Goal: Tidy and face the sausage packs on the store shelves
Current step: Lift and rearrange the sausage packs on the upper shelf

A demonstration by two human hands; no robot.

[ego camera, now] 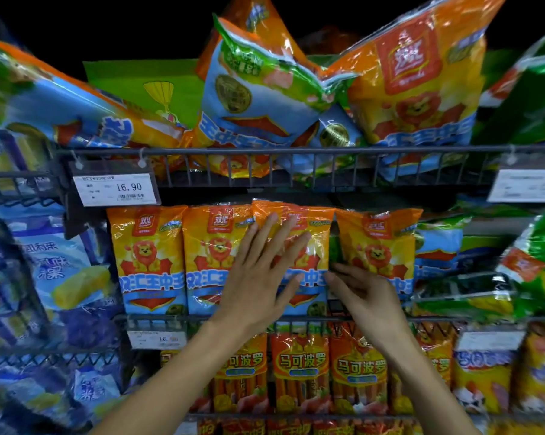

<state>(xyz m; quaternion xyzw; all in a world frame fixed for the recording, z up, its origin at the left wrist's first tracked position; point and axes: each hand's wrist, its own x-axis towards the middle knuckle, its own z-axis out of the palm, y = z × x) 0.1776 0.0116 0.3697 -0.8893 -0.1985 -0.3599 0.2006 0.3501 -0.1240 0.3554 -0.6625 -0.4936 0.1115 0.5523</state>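
Several orange-and-blue sausage packs with a lion picture stand upright in a row on the middle wire shelf. My left hand lies flat, fingers spread, against the front of the third pack. My right hand is curled, its fingertips at that pack's right edge, in the gap before the fourth pack. The first pack and second pack stand straight at the left. On the upper shelf, similar packs lean and lie at jumbled angles.
A price tag reading 16.90 hangs from the upper rail. Orange packs of long sausages fill the lower shelf. Blue corn-picture packs crowd the left, green packs the right.
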